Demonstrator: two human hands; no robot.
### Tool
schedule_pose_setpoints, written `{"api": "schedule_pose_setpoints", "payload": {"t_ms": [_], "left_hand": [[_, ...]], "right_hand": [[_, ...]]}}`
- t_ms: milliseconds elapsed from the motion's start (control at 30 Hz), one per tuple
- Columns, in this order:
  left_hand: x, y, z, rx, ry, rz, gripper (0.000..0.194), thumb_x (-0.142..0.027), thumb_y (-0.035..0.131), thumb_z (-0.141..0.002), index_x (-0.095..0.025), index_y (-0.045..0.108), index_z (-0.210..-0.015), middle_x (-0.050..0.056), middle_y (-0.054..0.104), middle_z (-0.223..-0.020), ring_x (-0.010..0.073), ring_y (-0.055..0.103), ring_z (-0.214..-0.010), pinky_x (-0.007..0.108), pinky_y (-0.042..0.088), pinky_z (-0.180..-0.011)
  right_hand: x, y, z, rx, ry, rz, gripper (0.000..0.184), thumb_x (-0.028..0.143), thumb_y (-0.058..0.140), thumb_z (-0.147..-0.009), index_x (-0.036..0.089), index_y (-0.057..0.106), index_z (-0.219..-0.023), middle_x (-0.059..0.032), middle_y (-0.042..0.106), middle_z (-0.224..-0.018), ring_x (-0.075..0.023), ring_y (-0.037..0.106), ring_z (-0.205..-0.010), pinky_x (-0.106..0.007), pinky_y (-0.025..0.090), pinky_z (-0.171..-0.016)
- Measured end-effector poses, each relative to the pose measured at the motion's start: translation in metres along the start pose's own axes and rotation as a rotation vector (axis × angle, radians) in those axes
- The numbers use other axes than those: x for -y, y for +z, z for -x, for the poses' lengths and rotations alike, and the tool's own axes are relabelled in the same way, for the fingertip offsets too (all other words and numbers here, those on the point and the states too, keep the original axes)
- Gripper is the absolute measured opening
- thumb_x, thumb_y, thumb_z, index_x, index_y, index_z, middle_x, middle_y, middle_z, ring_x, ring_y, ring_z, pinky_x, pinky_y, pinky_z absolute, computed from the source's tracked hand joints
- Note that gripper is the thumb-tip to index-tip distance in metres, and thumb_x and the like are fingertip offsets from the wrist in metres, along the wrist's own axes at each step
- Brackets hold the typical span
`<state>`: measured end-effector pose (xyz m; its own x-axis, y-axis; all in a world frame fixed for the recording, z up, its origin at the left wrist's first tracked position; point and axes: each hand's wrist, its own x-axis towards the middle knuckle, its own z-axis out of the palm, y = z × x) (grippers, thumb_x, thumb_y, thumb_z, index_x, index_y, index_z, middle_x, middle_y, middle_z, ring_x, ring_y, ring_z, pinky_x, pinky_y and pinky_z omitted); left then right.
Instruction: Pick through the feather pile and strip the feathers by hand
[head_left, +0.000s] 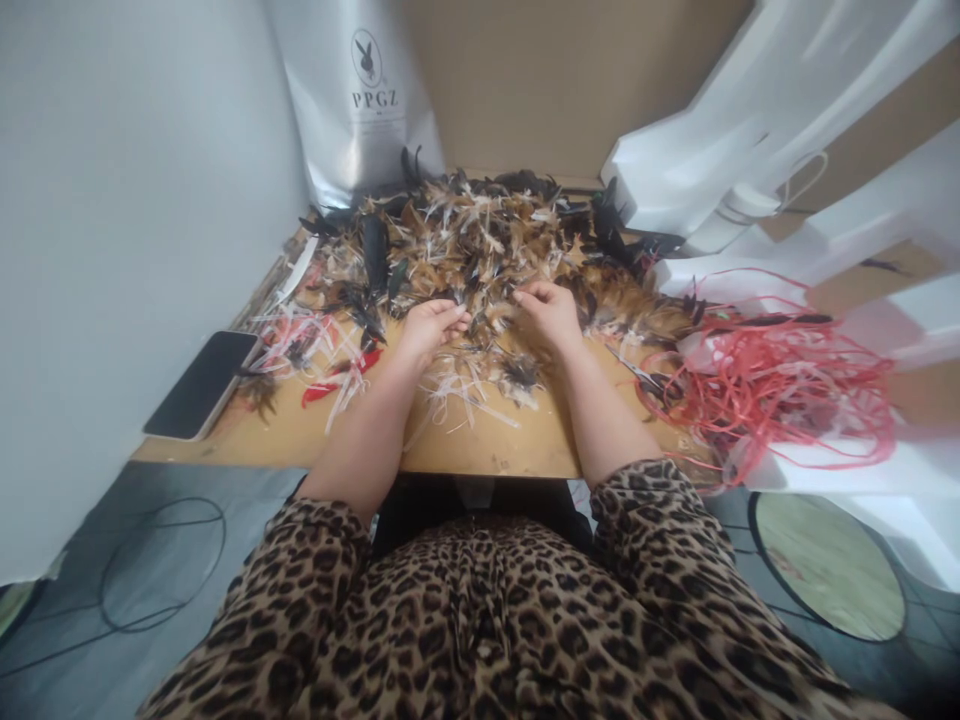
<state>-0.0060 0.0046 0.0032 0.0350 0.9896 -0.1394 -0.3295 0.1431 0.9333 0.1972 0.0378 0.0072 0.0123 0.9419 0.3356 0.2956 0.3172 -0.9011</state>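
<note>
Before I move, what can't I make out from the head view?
All in the head view:
- Whether the left hand or right hand pinches anything: fingertip detail too small, blurred against feathers.
- Tabletop beneath the pile: hidden by the feathers.
- Fine print on the silver bag: too small and blurred.
- Round green surface, lower left: cut off by the picture's left edge.

Brown, tan and black feathers (487, 235) are heaped loosely toward the back of the table (517, 448), pointed in mixed directions; long black ones (375, 252) are seen at rear and sides. Small tufts (521, 370) are scattered nearer the front edge.
</note>
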Motion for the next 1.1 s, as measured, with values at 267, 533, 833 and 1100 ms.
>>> {"api": "schedule_pose_setpoints", "payload": {"t_ms": [267,533,833,1100], "left_hand": [[-0.002,0.005,0.005,0.105,-0.01,0.044,0.02,-0.021,0.072,-0.066,-0.01,0.058,-0.076,0.006,0.069,-0.075,0.0072,0.062,-0.058,0.015,0.043,-0.05],[-0.001,0.008,0.008,0.155,-0.028,0.01,0.018,-0.019,0.07,-0.068,-0.01,0.059,-0.078,0.008,0.07,-0.082,0.0085,0.064,-0.063,0.016,0.046,-0.053],[-0.004,0.013,0.011,0.181,-0.042,0.031,0.019,-0.021,0.071,-0.068,-0.009,0.06,-0.078,0.007,0.07,-0.079,0.0071,0.063,-0.059,0.014,0.045,-0.051],[-0.008,0.014,0.015,0.249,-0.157,0.021,0.016,-0.019,0.07,-0.069,-0.01,0.059,-0.077,0.007,0.07,-0.076,0.0066,0.062,-0.056,0.013,0.044,-0.047]], "right_hand": [[0.02,0.012,0.011,0.198,0.425,-0.666,0.037,0.038,0.079,-0.051,0.016,0.053,-0.063,0.0042,0.054,-0.057,-0.0039,0.038,-0.044,-0.018,0.024,-0.041],[0.017,0.02,0.011,-0.044,0.168,-0.401,0.026,0.037,0.074,-0.059,0.016,0.06,-0.063,0.0047,0.053,-0.056,-0.0053,0.042,-0.051,-0.02,0.034,-0.051],[0.026,0.027,0.018,0.089,0.233,-0.574,0.029,0.04,0.075,-0.059,0.017,0.058,-0.064,0.0056,0.049,-0.052,-0.0052,0.04,-0.047,-0.019,0.031,-0.047],[0.035,0.03,0.023,0.069,0.166,-0.491,0.031,0.043,0.074,-0.06,0.017,0.059,-0.064,0.0056,0.049,-0.052,-0.0048,0.039,-0.047,-0.019,0.031,-0.047]]}}
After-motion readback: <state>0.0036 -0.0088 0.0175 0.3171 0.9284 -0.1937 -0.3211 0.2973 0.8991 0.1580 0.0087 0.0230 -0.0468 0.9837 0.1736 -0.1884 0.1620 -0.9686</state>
